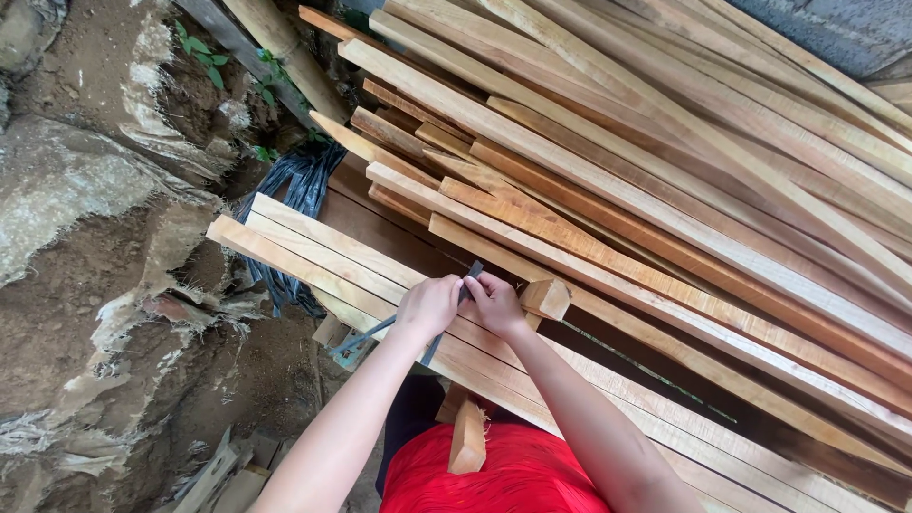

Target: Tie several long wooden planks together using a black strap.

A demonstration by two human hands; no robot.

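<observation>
1. Down at the middle of the view, the left hand (427,306) and the right hand (494,300) sit close together, almost touching, over a row of pale planks (323,252).
2. Both hands are closed on a thin dark metal tool (465,285); its upper end sticks up between the two hands, and the right hand's fingertips pinch it there.
3. From under the left hand a slim dark bar (361,337) runs down and away to that hand's outer side, past the edge of the planks; whether it is part of the same tool I cannot tell.
4. Just beside the right hand, on its outer side, a short wooden block (545,297) rests on the planks, close to the knuckles but not clearly touching them.
5. Beyond both hands, a large stack of long sawn timber strips (665,161) lies slanted, filling the space from above the hands out to the right.
6. Past the left hand, farther out, a black plastic sheet (299,195) is bunched against the plank ends, with rough earth and stone (85,237) beyond it.
7. Below the hands, near the forearms, a small wooden offcut (467,437) lies against the person's red garment (503,475).
</observation>
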